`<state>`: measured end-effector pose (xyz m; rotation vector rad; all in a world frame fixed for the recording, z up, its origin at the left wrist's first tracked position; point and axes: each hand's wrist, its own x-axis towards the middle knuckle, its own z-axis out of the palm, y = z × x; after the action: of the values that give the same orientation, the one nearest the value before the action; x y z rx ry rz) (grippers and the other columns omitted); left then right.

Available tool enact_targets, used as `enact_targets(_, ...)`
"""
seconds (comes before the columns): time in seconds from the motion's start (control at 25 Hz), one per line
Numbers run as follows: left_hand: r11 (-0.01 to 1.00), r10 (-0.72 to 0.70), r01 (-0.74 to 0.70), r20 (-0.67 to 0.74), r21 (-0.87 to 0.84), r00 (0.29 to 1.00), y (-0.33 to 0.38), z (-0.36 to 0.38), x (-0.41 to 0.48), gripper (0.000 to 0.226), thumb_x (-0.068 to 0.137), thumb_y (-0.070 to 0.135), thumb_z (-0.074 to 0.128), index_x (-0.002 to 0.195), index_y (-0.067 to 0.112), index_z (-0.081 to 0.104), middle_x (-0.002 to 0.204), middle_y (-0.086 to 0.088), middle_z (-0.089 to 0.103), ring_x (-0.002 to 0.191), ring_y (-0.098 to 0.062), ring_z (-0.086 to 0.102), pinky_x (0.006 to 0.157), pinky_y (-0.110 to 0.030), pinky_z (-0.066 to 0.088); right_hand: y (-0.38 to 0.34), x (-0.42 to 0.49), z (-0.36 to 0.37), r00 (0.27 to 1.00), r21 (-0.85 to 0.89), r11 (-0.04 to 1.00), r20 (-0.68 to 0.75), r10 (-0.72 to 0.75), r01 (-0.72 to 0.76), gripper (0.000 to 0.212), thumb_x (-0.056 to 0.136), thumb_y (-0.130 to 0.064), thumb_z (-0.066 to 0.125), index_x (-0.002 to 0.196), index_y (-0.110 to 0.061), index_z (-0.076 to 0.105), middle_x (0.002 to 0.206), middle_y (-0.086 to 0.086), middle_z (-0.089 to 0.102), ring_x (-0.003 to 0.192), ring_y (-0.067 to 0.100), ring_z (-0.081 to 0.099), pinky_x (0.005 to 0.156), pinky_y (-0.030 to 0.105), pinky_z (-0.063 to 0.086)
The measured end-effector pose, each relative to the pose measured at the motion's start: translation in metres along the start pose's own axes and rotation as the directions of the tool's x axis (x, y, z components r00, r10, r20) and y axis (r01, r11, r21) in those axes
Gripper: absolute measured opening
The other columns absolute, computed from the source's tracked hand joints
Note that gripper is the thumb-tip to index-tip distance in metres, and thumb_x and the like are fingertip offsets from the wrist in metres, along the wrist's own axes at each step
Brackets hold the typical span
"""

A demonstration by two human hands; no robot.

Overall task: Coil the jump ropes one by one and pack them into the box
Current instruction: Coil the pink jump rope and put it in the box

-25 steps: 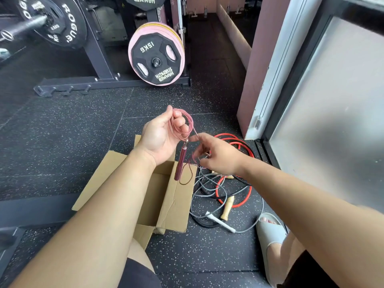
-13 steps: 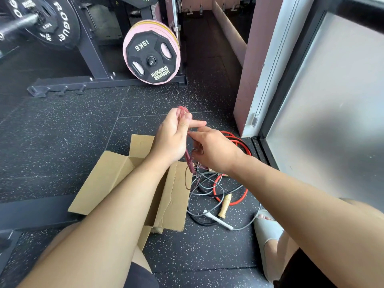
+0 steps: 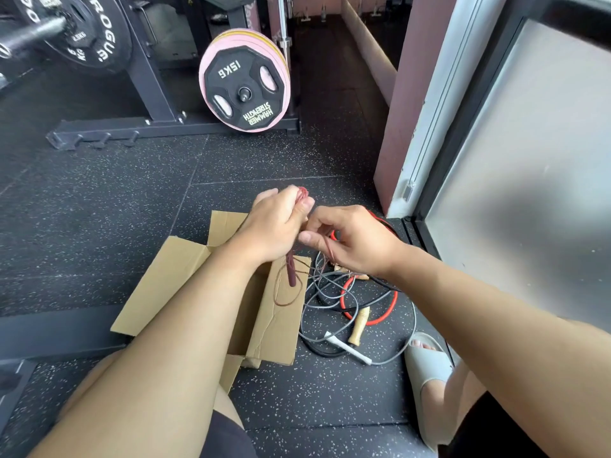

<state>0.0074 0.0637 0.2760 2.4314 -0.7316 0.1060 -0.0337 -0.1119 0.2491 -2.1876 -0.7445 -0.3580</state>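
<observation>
My left hand is closed around a coiled maroon jump rope; its dark red handle hangs below my palm with a loose loop of cord. My right hand pinches the same rope's cord right beside the left hand. Both hands hover over the open cardboard box on the floor. To the right of the box lies a tangle of ropes: a red one, a grey one with a white handle, and a wooden handle.
A rack base with a 15 kg pink-rimmed plate stands behind the box. A pink wall corner and frosted glass door close the right side. My foot in a grey slipper rests near the ropes on the speckled rubber floor.
My left hand has turned palm-down, hiding most of the pink coil. My right hand came in close to it, now pinching the cord; the handle dangles lower over the box flap.
</observation>
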Motion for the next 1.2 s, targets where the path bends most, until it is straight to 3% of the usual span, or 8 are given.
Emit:
enact_targets(0.08, 0.999, 0.025, -0.027, 0.057, 0.043, 0.998, 0.003, 0.001, -0.001, 0.028, 0.107, 0.032, 0.035, 0.086, 0.016, 0.045, 0.068, 0.011, 0.046, 0.080, -0.018, 0.043, 0.091, -0.034, 0.030, 0.001, -0.002, -0.001, 0.996, 0.116, 0.991, -0.049, 0.070, -0.064, 0.023, 0.096, -0.025, 0.068, 0.083, -0.007, 0.065, 0.074, 0.003, 0.069, 0.066, 0.023, 0.066, 0.062, 0.042, 0.053)
enact_targets(0.16, 1.000, 0.007, -0.008, 0.093, 0.012, 0.996, 0.001, 0.003, 0.002, 0.033, 0.106, 0.035, 0.036, 0.081, 0.017, 0.046, 0.067, 0.005, 0.056, 0.075, -0.019, 0.050, 0.079, -0.036, 0.036, -0.002, -0.001, -0.001, 0.983, 0.293, 0.947, -0.086, 0.163, -0.132, 0.026, 0.094, -0.026, 0.070, 0.082, -0.004, 0.065, 0.076, 0.009, 0.073, 0.068, 0.034, 0.069, 0.062, 0.052, 0.055)
enact_targets(0.32, 0.920, -0.071, 0.158, 0.244, -0.359, 0.967, -0.005, 0.001, 0.008, 0.045, 0.104, 0.045, 0.038, 0.085, 0.010, 0.059, 0.072, -0.017, 0.068, 0.059, -0.026, 0.059, 0.061, -0.040, 0.047, -0.008, 0.009, -0.010, 0.952, 0.554, 0.822, -0.163, 0.261, -0.130, 0.024, 0.091, -0.012, 0.071, 0.080, 0.009, 0.066, 0.072, 0.026, 0.071, 0.062, 0.044, 0.068, 0.059, 0.057, 0.054)
enact_targets(0.48, 0.795, -0.053, 0.253, 0.352, -0.551, 0.935, -0.005, -0.004, 0.009, 0.041, 0.106, 0.034, 0.039, 0.080, 0.010, 0.059, 0.050, -0.011, 0.052, 0.046, -0.019, 0.048, 0.053, -0.027, 0.041, -0.013, 0.012, -0.017, 0.934, 0.640, 0.759, -0.186, 0.306, -0.121, 0.014, 0.090, -0.007, 0.069, 0.078, 0.000, 0.070, 0.077, 0.034, 0.069, 0.064, 0.047, 0.069, 0.063, 0.057, 0.055)
enact_targets(0.64, 0.825, -0.139, 0.303, 0.347, -0.478, 0.927, -0.009, -0.002, 0.007, 0.037, 0.104, 0.033, 0.047, 0.079, 0.009, 0.060, 0.053, -0.008, 0.052, 0.048, -0.017, 0.049, 0.058, -0.031, 0.043, -0.008, 0.014, -0.028, 0.951, 0.523, 0.840, -0.164, 0.263, -0.142, 0.023, 0.089, -0.015, 0.073, 0.083, 0.008, 0.073, 0.080, 0.020, 0.075, 0.071, 0.027, 0.070, 0.070, 0.042, 0.057)
enact_targets(0.8, 0.843, -0.213, 0.316, 0.269, -0.435, 0.939, -0.014, -0.001, 0.009, 0.034, 0.104, 0.035, 0.047, 0.086, 0.009, 0.059, 0.048, 0.007, 0.046, 0.053, -0.014, 0.050, 0.072, -0.035, 0.044, 0.001, 0.013, -0.049, 0.925, 0.590, 0.775, -0.117, 0.360, -0.227, 0.024, 0.090, -0.012, 0.070, 0.089, 0.011, 0.069, 0.080, 0.012, 0.076, 0.067, 0.020, 0.069, 0.066, 0.028, 0.056)
enact_targets(1.0, 0.861, -0.209, 0.304, 0.261, -0.408, 0.942, -0.008, -0.003, 0.007, 0.034, 0.105, 0.027, 0.044, 0.084, 0.002, 0.055, 0.044, 0.010, 0.042, 0.052, -0.014, 0.044, 0.066, -0.031, 0.040, 0.009, 0.016, -0.045, 0.746, 0.594, 0.750, -0.351, 0.566, -0.289, 0.013, 0.099, -0.023, 0.063, 0.090, -0.015, 0.061, 0.083, 0.006, 0.074, 0.070, 0.024, 0.065, 0.060, 0.027, 0.048)
enact_targets(1.2, 0.780, -0.124, 0.321, 0.371, -0.536, 0.920, -0.002, -0.003, 0.008, 0.030, 0.104, 0.019, 0.046, 0.076, 0.010, 0.053, 0.047, 0.007, 0.035, 0.050, -0.015, 0.037, 0.058, -0.028, 0.037, 0.015, 0.018, -0.043, 0.441, 0.843, 0.333, -0.129, 0.888, -0.422, 0.019, 0.106, -0.008, 0.040, 0.107, -0.012, 0.059, 0.056, -0.001, 0.060, 0.048, 0.017, 0.057, 0.057, 0.029, 0.050)
